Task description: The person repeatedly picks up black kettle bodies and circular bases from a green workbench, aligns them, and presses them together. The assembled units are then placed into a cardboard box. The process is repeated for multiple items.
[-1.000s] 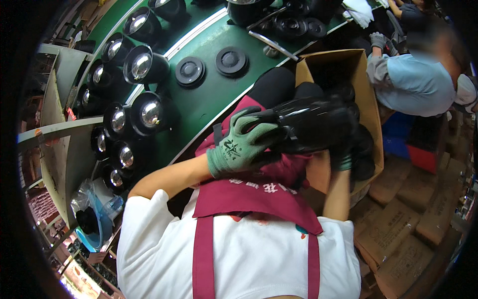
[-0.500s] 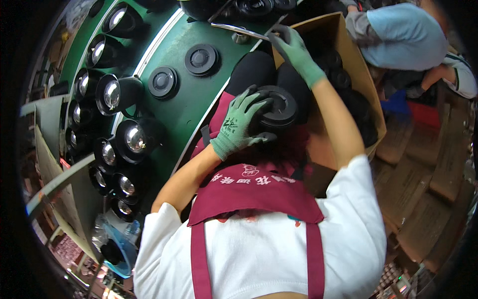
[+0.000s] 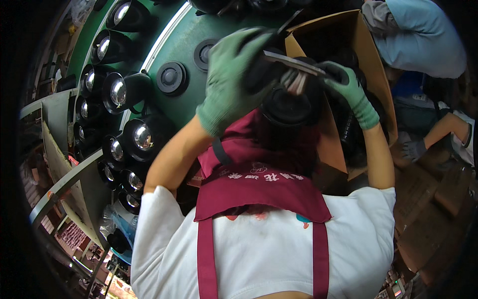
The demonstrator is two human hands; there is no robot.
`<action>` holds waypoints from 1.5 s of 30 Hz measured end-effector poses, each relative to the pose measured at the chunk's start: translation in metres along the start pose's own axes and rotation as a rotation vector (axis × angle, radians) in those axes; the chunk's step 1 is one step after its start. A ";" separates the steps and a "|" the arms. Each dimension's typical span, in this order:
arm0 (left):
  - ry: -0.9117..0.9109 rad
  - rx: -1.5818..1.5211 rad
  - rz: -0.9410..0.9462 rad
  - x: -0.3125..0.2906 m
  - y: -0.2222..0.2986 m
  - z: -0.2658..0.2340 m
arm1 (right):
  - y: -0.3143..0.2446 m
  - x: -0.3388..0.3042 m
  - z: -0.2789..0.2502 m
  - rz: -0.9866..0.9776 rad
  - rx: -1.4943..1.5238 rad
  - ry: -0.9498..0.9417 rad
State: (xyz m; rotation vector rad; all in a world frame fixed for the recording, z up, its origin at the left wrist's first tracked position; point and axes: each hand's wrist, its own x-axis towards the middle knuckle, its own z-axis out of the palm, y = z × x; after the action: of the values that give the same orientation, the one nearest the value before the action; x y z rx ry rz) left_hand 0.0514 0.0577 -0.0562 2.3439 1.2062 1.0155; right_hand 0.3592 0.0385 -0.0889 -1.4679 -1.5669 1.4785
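Observation:
My right hand (image 3: pixel 346 84), in a green glove with dark fingertips, is closed round one end of a silver bar-shaped tool (image 3: pixel 295 63). A short blurred piece juts down from the bar over a round black disc-shaped part (image 3: pixel 288 105) at my lap. My left hand (image 3: pixel 231 74), gloved alike, is raised beside the tool's other end. Motion smears its fingers, so its grip on anything is unclear. Two similar black discs lie on the green bench top, one (image 3: pixel 172 78) in plain sight and one (image 3: pixel 203 54) partly behind my left hand.
Several black lamp-like housings (image 3: pixel 142 137) with shiny insides line the bench's left side. An open cardboard box (image 3: pixel 383 89) with black parts stands at my right. Beyond it a person in a light blue top (image 3: pixel 423 40) bends over. Flat brown cartons (image 3: pixel 423 214) lie at lower right.
My left hand has left the black disc and risen toward the tool. My right hand has brought the tool nearer, over the disc. The view has shifted a little.

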 end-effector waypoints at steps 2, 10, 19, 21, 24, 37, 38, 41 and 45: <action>-0.300 -0.011 0.051 0.028 0.016 0.013 | 0.002 -0.017 0.003 -0.142 -0.160 -0.073; -0.757 0.158 -0.186 0.018 0.075 0.040 | 0.005 0.006 0.035 -0.614 -0.656 0.191; -0.781 0.302 -0.186 0.019 0.042 0.062 | 0.050 0.029 0.013 -0.141 0.766 -0.238; -0.723 0.248 -0.155 0.029 0.039 0.081 | 0.073 0.060 -0.001 -0.126 1.263 -0.001; -0.658 0.186 -0.126 0.030 0.023 0.078 | 0.094 0.069 0.019 -0.767 -0.051 0.255; -0.107 -0.269 0.106 0.080 -0.040 0.184 | -0.042 -0.018 0.062 -0.626 0.271 -0.007; -0.029 -0.127 0.027 0.078 -0.038 0.181 | -0.028 -0.013 0.049 -0.445 0.719 -0.065; 0.149 0.159 0.092 0.079 -0.028 0.163 | 0.024 0.033 0.029 -0.373 -0.436 0.550; 0.237 0.158 0.039 0.074 -0.019 0.147 | 0.077 0.094 0.058 -0.759 -0.290 0.390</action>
State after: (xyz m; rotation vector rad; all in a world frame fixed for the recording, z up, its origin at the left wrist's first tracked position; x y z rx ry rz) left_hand 0.1744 0.1345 -0.1363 2.4267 1.3776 1.2852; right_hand 0.3084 0.0903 -0.2023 -1.0193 -1.8317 0.5186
